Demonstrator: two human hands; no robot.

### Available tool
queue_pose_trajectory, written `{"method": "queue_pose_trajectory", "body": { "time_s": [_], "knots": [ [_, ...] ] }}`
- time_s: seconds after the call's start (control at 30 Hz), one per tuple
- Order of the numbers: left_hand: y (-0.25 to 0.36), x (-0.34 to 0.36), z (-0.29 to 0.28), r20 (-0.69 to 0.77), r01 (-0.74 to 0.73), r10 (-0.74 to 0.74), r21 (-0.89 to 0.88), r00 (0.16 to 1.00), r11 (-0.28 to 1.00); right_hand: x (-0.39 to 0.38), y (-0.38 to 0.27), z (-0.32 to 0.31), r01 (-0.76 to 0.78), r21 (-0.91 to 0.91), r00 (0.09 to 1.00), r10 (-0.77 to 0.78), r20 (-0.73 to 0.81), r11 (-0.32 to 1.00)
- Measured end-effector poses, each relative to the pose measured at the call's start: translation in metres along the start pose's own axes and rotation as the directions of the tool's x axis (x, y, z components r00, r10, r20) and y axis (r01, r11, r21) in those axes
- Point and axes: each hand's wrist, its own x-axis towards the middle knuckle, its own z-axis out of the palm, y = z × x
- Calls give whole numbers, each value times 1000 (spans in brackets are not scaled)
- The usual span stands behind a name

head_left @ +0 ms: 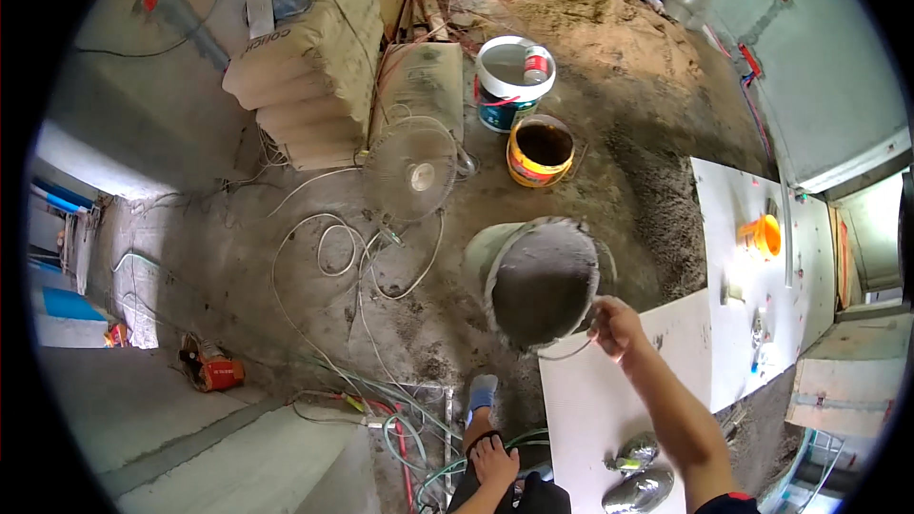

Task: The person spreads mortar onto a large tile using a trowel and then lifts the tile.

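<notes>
My right hand [617, 326] is closed round the wire handle of a pale bucket [479, 262], at the bucket's right side. The bucket leans over, its mouth turned towards me, and wet grey mortar [543, 290] fills much of it. Mortar is crusted along the rim. Below and to the left, my left hand [495, 462] lies flat on my leg with its fingers stretched out, holding nothing. A white board [628, 371] lies under my right forearm.
Beyond stand a yellow bucket [515, 164] and a white-rimmed bucket [490, 103] with a bottle on top. A fan [409, 171], loose cables [276, 262] and stacked sacks [305, 76] are on the left. Sand [609, 29] is heaped behind; an orange bucket [760, 240] sits right.
</notes>
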Motion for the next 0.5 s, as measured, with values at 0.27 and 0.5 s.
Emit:
{"method": "queue_pose_trajectory", "body": {
  "time_s": [0.27, 0.5],
  "knots": [
    [-2, 12, -38, 213, 278, -248, -127, 945, 952, 212, 31, 6, -109, 181, 978, 138, -154, 977],
    [10, 21, -13, 208, 163, -144, -81, 968, 983, 262, -4, -99, -20, -188, 984, -14, -177, 982]
  ]
}}
